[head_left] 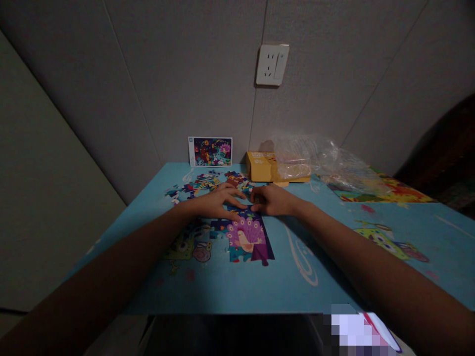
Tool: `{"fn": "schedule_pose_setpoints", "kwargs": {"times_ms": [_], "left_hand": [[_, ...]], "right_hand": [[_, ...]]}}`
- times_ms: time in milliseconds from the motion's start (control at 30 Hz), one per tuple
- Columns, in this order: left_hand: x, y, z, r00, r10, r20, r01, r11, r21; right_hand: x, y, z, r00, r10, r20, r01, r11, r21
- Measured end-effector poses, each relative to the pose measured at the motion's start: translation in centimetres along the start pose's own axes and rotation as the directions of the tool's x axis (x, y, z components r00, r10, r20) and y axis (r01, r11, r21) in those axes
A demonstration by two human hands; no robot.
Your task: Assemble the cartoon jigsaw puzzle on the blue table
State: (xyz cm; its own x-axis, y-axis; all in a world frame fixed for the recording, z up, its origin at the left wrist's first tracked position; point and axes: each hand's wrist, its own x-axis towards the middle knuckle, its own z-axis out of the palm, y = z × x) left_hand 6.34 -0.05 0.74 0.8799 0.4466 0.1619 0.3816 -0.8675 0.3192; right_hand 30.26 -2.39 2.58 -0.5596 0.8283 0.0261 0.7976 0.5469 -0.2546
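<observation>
Peacock puzzle (243,238): lay at twelve o'clock on the bench (208,291) — probably light, stiff, weak-jointed; best gripped by opposite edges.
Left hand (218,200): spread over its top, nothing visibly gripped.
Right hand (276,199): curled at one o'clock — hold couldn't be told.

In dim light, you faced a grey, seamed wall (200,84) bearing a white socket plate (272,65) above a light-blue, cartoon-printed table (166,291).

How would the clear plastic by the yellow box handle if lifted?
The clear plastic looks thin and crumpled, so probably floppy and light. Its shine suggests it may slip. It overlaps the yellow box, so might drag across it.
</observation>
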Motion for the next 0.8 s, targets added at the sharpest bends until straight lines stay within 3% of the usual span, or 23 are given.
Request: {"fn": "schedule_pose_setpoints", "kwargs": {"times_ms": [800], "left_hand": [[0.03,0.89,-0.18,1.0,-0.01,-0.007,0.011,0.991,0.134]], "right_hand": [[-0.07,-0.07,0.18,0.999,-0.035,-0.013,0.035,0.999,0.002]]}}
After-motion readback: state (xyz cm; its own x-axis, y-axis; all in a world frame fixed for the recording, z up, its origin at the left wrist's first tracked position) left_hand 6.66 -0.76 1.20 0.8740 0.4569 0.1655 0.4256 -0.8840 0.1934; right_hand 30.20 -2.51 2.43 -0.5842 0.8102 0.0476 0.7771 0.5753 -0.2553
